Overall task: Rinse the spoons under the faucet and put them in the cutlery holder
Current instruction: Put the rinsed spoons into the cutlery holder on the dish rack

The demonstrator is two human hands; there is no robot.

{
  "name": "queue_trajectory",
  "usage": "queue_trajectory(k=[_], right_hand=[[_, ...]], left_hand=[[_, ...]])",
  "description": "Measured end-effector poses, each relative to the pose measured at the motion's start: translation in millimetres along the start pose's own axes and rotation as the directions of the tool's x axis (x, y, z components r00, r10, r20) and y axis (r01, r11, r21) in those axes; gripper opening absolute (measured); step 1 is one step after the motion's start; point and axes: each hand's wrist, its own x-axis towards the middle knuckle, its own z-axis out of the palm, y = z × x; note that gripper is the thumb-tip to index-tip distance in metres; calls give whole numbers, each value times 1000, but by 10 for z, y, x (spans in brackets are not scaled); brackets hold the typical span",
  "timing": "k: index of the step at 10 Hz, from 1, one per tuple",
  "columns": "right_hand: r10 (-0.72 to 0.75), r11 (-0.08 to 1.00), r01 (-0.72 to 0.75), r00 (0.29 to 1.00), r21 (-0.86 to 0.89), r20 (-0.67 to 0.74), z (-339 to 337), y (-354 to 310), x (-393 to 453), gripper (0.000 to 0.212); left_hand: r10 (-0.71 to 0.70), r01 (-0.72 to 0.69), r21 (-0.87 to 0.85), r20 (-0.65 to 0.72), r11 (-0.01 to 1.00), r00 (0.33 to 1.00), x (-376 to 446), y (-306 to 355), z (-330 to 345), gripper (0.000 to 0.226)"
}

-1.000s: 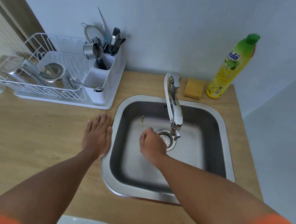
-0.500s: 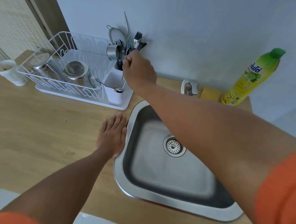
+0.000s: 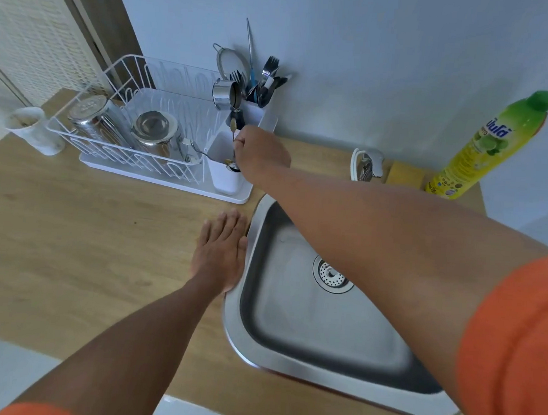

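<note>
Over the white plastic cutlery holder [image 3: 225, 158], a slim metal spoon [image 3: 233, 132] is pinched upright by the right hand [image 3: 260, 156]. Flat on the wooden worktop [image 3: 69, 241], beside the steel sink [image 3: 259, 219], the left hand [image 3: 219, 252] is spread, fingers straight.

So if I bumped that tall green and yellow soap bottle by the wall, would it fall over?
Probably fairly easily. The soap bottle is tall and narrow and stands on a small base at the countertop corner, so a push near its green cap would likely tip it. It looks like plastic, so it likely wouldn't break. It might roll once down.
</note>
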Motion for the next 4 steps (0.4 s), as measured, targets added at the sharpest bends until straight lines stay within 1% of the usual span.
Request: queue_trajectory(k=[2,3,4], right_hand=[[26,999,-25,999,-32,24,-36,14,-57,29],[29,1000,-29,999,-8,21,-34,74,-73,27],[58,997,-59,998,51,4,29,237,-172,20]], left_hand=[[10,-10,-5,0,1000,1000,0,0,5,58],[15,-15,-12,-21,1000,1000,0,-1,12,57],[3,-4,-26,-31,1000,1000,0,13,-16,58]])
